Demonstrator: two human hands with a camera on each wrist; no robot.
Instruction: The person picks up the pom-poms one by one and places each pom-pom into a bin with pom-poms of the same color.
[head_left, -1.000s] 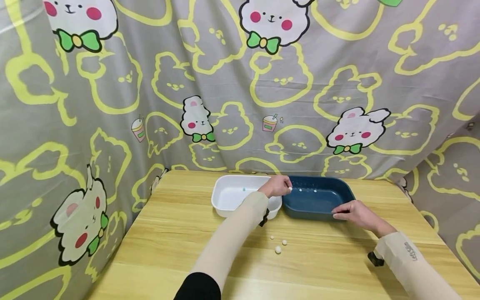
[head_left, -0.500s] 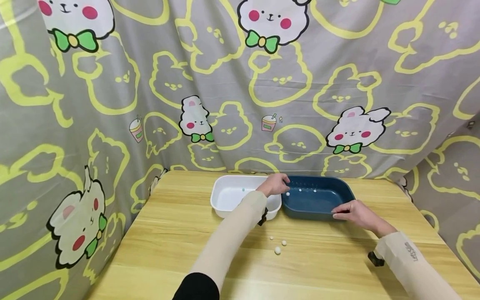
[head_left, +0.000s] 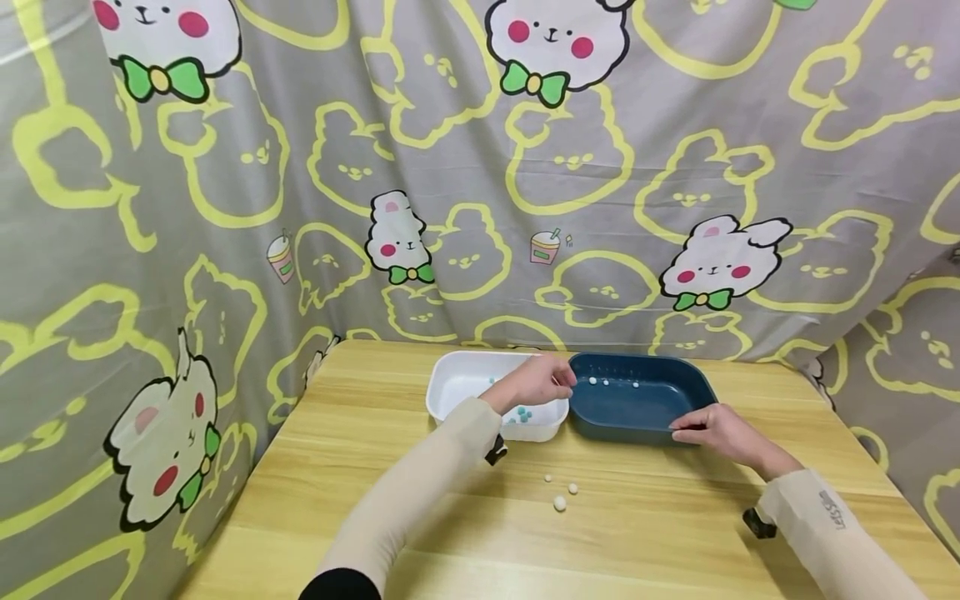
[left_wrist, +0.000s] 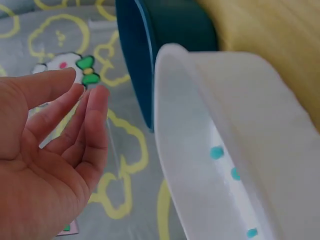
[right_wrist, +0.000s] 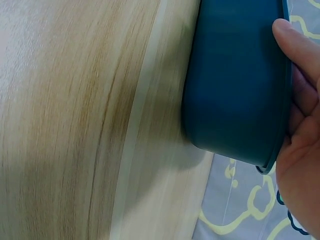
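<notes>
My left hand [head_left: 534, 382] hangs over the white basin [head_left: 542, 434], palm facing sideways, fingers loosely bent with nothing between them. Small teal balls [head_left: 522, 414] lie inside that basin; some also show in the left wrist view. Right beside it stands the dark blue basin [head_left: 630, 434], with small white balls [head_left: 592, 381] toward its far left side. My right hand [head_left: 722, 432] grips the blue basin's near right rim, thumb on the outer wall [right_wrist: 235, 85] and fingers over the inside.
Three white balls lie on the wooden table [head_left: 450, 533] in front of the basins, the largest ball [head_left: 559, 503] nearest me. A patterned grey curtain [head_left: 480, 250] rises behind the table's far edge and along both sides.
My left hand has let go of a white ball, which now lies in the blue basin. The hand has drawn back leftward over the white basin. The right hand stays on the rim.
</notes>
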